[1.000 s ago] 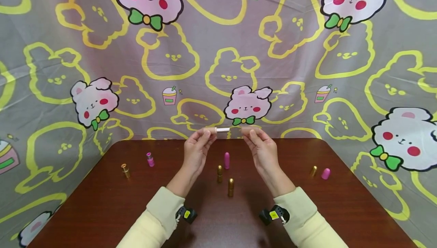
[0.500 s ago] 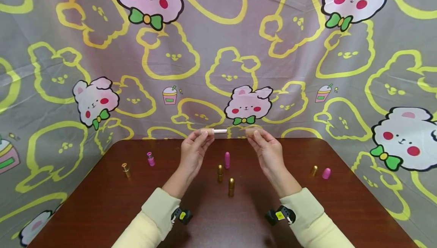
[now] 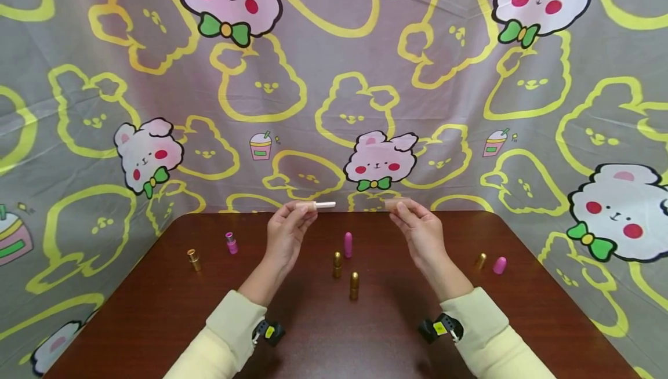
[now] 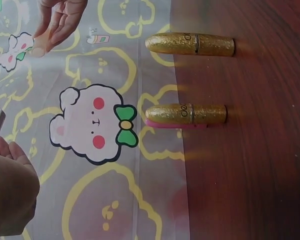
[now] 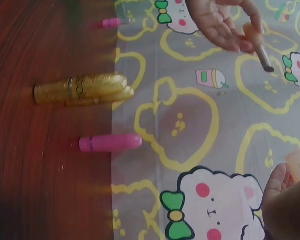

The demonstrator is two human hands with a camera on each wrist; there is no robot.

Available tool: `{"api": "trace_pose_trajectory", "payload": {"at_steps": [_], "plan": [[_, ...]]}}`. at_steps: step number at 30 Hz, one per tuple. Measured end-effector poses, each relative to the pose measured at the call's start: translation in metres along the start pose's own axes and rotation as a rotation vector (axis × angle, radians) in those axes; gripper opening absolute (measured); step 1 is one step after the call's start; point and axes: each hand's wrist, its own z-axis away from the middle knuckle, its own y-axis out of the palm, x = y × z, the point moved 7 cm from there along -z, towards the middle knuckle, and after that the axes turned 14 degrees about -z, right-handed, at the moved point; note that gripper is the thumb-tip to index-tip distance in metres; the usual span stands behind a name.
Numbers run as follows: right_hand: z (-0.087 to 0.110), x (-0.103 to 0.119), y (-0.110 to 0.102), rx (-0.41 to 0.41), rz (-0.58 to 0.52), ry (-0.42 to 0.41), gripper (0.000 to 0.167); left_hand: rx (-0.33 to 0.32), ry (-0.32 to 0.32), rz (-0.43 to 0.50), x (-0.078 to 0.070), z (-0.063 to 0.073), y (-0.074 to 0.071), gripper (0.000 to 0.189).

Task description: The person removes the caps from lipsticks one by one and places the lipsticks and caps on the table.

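Observation:
My left hand (image 3: 286,231) pinches the peach base of a lipstick-style tube (image 3: 326,204), its silver inner barrel pointing right; in the right wrist view this barrel (image 5: 262,57) ends in a dark tip. Between thumb and fingers of my right hand (image 3: 424,233) is a peach cap (image 3: 391,203), and lettering shows on the cap (image 5: 295,165) in the right wrist view. Base and cap are apart, held above the table's far edge. Below, between the forearms, stand two closed gold bullet-shaped tubes (image 3: 354,286) and one closed pink tube (image 3: 348,245).
On the brown table (image 3: 156,321), an uncapped gold base (image 3: 193,259) and an uncapped pink base (image 3: 231,243) stand at left. A gold cap (image 3: 480,261) and a pink cap (image 3: 499,265) stand at right. A patterned cloth (image 3: 355,101) hangs behind and along both sides.
My hands have moved apart, the left hand going left with the tube base and the right hand going right with the cap. The gap between the two parts has widened.

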Motion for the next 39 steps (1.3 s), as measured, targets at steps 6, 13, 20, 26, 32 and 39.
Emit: {"api": "trace_pose_trajectory", "payload": {"at_steps": [6, 13, 20, 26, 32, 39], "plan": [[-0.006, 0.006, -0.011, 0.009, 0.061, -0.022, 0.015, 0.001, 0.024, 0.004, -0.004, 0.000, -0.007, 0.022], [-0.013, 0.014, -0.031, -0.055, 0.209, -0.023, 0.012, -0.022, 0.020, -0.024, -0.007, 0.000, -0.020, 0.019], [-0.020, 0.027, -0.050, -0.102, 0.545, -0.085, 0.033, -0.014, 0.031, -0.073, -0.011, 0.001, -0.031, 0.020], [-0.025, 0.036, -0.061, -0.132, 0.771, -0.148, 0.033, -0.014, 0.033, -0.121, -0.012, 0.002, -0.042, 0.016], [-0.030, 0.045, -0.067, -0.132, 0.986, -0.240, 0.026, -0.017, 0.033, -0.208, -0.014, 0.004, -0.055, 0.018], [-0.036, 0.047, -0.078, -0.102, 1.138, -0.280, 0.018, -0.028, 0.032, -0.365, -0.017, 0.004, -0.071, 0.035]]}}
